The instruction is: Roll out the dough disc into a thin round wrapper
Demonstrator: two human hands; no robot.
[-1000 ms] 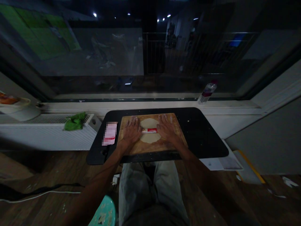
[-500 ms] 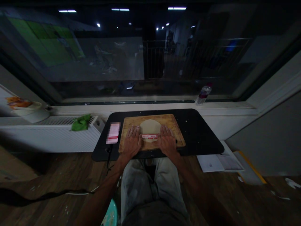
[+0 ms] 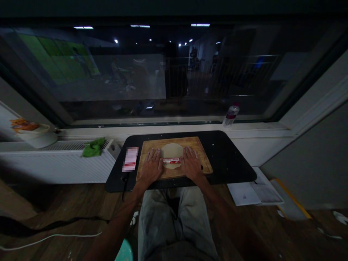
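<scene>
A flat round of pale dough point(image 3: 170, 150) lies on a wooden cutting board point(image 3: 201, 158) on a black table point(image 3: 227, 156). Across the dough lies a thin rolling pin with a red-and-white label point(image 3: 172, 160). My left hand point(image 3: 151, 166) presses flat on the pin's left end, fingers stretched out. My right hand point(image 3: 191, 165) rests flat on the right end the same way. Both palms cover the pin's ends.
A blurred red-and-white packet point(image 3: 130, 158) lies left of the board. A green cloth point(image 3: 93, 147) sits on the white radiator, a bowl point(image 3: 32, 131) further left. A water bottle point(image 3: 230, 115) stands on the sill. Papers point(image 3: 254, 193) and cables point(image 3: 51, 224) lie on the floor.
The pin and both hands rolled toward me over the dough, then slightly forward again. The head view tilted and drew back a little.
</scene>
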